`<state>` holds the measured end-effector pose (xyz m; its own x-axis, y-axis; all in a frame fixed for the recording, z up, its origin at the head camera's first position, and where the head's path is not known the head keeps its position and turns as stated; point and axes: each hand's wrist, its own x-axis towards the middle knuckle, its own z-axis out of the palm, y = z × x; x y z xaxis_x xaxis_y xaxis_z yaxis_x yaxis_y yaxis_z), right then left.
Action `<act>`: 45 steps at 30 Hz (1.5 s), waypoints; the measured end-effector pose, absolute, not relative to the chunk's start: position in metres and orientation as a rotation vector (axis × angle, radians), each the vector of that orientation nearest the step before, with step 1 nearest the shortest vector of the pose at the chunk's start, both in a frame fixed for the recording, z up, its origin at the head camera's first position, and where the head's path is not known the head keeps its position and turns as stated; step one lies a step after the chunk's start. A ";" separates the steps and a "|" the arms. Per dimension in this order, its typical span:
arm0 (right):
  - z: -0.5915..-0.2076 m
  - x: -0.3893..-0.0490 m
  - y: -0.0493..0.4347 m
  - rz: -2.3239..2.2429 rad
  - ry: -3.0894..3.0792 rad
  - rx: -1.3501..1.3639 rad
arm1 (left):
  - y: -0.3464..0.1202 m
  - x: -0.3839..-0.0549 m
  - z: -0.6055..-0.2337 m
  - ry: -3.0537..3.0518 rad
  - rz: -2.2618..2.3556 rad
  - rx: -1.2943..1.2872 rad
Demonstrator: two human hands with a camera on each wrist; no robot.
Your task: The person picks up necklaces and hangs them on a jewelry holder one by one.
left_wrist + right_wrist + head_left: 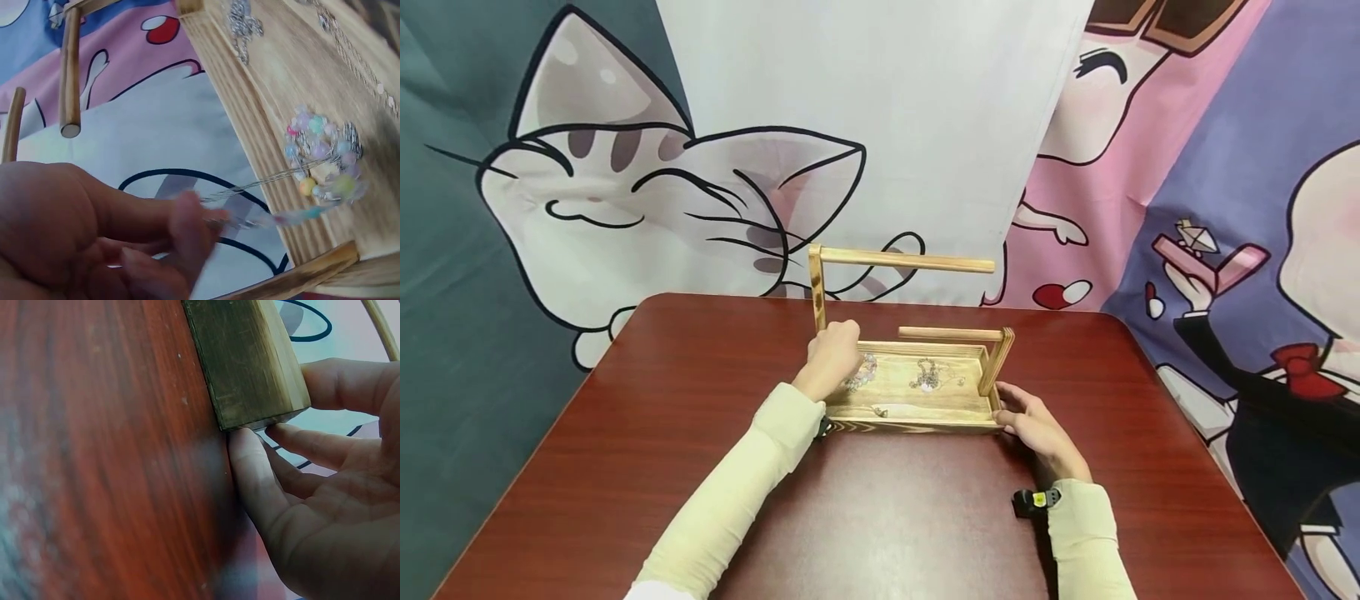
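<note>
A wooden jewelry stand (917, 427), a shallow tray with two bars on posts, sits on the table. At its left end my left hand (835, 358) pinches a strand of a pastel beaded necklace (319, 145). Two strands, one thin and silvery, one beaded, stretch from the fingertips to the beads heaped on the tray floor. My right hand (1033, 425) holds the tray's right end; in the right wrist view its thumb (250, 469) presses the end face by a bottom corner and the index finger touches another side.
A tangled silver chain (927, 377) lies mid-tray, and a small piece of jewelry (880, 411) lies by the front wall. The tall bar (910, 260) rises at the back left, the lower bar (951, 333) at the right. Behind the reddish table (715, 358) hangs a cartoon cloth (880, 100).
</note>
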<state>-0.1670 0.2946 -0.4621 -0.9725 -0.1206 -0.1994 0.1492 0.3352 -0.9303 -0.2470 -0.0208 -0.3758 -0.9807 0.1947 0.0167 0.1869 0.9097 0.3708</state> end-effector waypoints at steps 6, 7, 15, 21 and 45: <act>-0.466 -0.168 0.295 -1.669 2.388 0.038 | -0.024 -0.248 -0.376 3.075 0.809 0.343; -0.466 -0.167 0.295 -1.661 2.393 0.052 | -0.024 -0.249 -0.376 3.073 0.841 0.367; -0.467 -0.166 0.295 -1.639 2.400 0.053 | -0.024 -0.248 -0.366 3.057 1.000 0.530; -0.468 -0.166 0.296 -1.652 2.371 0.077 | -0.024 -0.246 -0.351 3.064 1.065 0.587; -0.469 -0.168 0.298 -1.650 2.386 0.071 | -0.023 -0.241 -0.312 3.171 1.115 0.550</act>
<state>-0.1682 0.2975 -0.4688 -0.9701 -0.0954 -0.2232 0.1752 0.3613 -0.9158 -0.2411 -0.0230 -0.3120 -0.9139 0.2096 0.3476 0.3810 0.7381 0.5568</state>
